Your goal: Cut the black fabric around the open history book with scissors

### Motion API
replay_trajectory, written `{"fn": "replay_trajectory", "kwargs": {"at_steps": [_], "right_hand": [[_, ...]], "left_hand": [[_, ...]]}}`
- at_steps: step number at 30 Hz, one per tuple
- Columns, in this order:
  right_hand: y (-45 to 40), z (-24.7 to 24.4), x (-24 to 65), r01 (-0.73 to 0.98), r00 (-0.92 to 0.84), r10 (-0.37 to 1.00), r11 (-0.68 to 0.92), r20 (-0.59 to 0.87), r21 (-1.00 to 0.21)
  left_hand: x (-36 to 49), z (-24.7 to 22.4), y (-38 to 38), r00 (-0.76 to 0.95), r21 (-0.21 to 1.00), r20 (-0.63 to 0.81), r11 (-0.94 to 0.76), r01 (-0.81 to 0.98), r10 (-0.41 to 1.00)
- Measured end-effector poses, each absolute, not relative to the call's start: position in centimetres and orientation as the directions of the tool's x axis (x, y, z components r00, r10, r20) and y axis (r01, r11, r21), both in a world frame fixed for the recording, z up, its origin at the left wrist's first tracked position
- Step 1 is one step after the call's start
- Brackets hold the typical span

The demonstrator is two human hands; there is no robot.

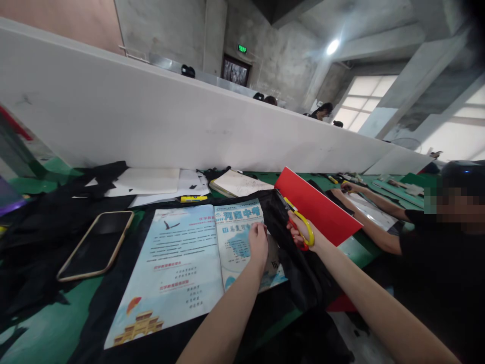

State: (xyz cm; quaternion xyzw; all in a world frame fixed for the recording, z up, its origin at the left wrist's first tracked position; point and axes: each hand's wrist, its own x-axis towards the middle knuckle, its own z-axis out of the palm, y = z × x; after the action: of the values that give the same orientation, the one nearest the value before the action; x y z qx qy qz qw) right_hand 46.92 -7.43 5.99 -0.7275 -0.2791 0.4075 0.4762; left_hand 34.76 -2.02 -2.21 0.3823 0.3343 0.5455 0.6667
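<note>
One black cloth (303, 283), creased | yellow-red scissors (310, 231) gripped in right hand (300, 230) | left hand (258, 244) curled, hold unclear

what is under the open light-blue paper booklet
Black cloth shows along the edges of the booklet; a green tabletop shows farther out. Anything beneath its middle is hidden.

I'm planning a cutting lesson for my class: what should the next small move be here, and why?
Probably a short snip into the black cloth beside the spread booklet. The right hand grips the scissors, with the blades close to the cloth near the booklet's far corner, and the left hand is over the cover, near that cloth.
</note>
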Motion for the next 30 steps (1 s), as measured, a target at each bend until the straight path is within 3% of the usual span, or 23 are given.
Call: {"fn": "replay_trajectory", "kwargs": {"at_steps": [5,11,20,23,27,30], "right_hand": [[-7.8,6.2,48.4,0.110,0.574,0.764,-0.428,-0.294,-0.897],[-8.3,6.6,49.1,0.048,0.545,0.752,-0.470,-0.372,-0.881],[-9.7,6.2,47.6,-0.276,0.196,0.764,-0.558,-0.615,-0.782],[-10.0,6.9,46.9,-0.324,0.132,0.789,-0.538,-0.601,-0.778],[-10.4,7.5,46.2,-0.334,0.196,0.812,-0.472,-0.550,-0.816],[-10.8,7.3,46.1,-0.298,0.335,0.867,-0.275,-0.370,-0.914]], "left_hand": [[35.1,-2.6,-2.3,0.207,0.959,0.067,-0.005,-0.284,0.976],[35.0,-2.8,-3.0,0.294,0.979,0.199,-0.176,-0.101,0.935],[34.9,-2.7,-3.3,0.419,0.965,0.191,-0.247,0.083,0.887],[34.9,-2.5,-3.5,0.480,0.956,0.187,-0.271,0.111,0.857],[34.9,-2.2,-3.8,0.550,0.947,0.188,-0.298,0.117,0.814],[34.9,-2.2,-3.9,0.572,0.943,0.198,-0.314,0.110,0.796]]}}
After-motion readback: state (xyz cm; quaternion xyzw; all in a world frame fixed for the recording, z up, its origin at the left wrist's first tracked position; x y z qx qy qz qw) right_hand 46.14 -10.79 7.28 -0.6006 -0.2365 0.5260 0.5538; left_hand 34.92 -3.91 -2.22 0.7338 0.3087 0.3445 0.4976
